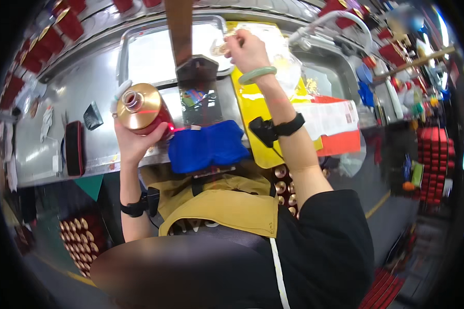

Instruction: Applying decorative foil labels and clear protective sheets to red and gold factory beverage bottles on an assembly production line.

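Steel tabletop gleaming; left hand holding gold-shouldered bottle, ten o'clock; right hand, twelve o'clock, seemingly picking up shiny piece; next move likely needing steady bottle.

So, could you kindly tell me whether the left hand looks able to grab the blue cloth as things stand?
Probably not without letting go first: the left hand is wrapped around the red bottle. The way itself looks free, as the blue cloth lies close by on its right.
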Demonstrator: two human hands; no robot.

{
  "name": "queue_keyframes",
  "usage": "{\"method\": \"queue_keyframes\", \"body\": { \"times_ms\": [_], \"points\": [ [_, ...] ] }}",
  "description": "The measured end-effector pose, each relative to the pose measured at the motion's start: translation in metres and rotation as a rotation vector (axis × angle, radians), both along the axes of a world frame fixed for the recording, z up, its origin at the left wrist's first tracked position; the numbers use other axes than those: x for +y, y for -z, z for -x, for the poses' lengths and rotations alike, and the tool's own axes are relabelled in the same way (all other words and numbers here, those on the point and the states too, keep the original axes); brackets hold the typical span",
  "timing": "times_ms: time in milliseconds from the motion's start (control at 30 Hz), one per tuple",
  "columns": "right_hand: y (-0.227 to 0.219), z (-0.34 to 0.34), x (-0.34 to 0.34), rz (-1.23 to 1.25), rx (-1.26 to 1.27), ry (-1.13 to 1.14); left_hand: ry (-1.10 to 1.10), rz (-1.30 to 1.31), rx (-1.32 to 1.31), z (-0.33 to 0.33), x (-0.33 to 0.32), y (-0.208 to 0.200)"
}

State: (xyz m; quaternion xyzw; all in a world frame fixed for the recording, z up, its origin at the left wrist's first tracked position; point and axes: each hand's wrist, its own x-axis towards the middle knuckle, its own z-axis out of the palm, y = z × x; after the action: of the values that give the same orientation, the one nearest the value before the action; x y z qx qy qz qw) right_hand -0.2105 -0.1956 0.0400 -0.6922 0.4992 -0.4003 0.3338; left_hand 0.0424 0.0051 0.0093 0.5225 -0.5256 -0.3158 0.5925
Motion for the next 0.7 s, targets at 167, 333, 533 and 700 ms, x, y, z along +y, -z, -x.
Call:
{"method": "queue_keyframes", "body": {
  "times_ms": [167,333,533,700],
  "points": [
    [-0.014,0.015,0.064,-0.131,-0.198,-0.036,-0.021,0.042,0.336,-0.018,-0.024,0.017],
    [-0.011,0.024,0.095,-0.281,-0.461,-0.119,-0.144,0.043,1.081,-0.015,-0.033,-0.038],
    [-0.005,0.024,0.105,-0.278,-0.463,-0.144,-0.165,-0.11,1.436,-0.033,-0.038,0.009],
    [-0.007,0.023,0.108,-0.295,-0.493,-0.194,-0.121,-0.136,1.604,0.0,-0.03,-0.018]
  ]
}}
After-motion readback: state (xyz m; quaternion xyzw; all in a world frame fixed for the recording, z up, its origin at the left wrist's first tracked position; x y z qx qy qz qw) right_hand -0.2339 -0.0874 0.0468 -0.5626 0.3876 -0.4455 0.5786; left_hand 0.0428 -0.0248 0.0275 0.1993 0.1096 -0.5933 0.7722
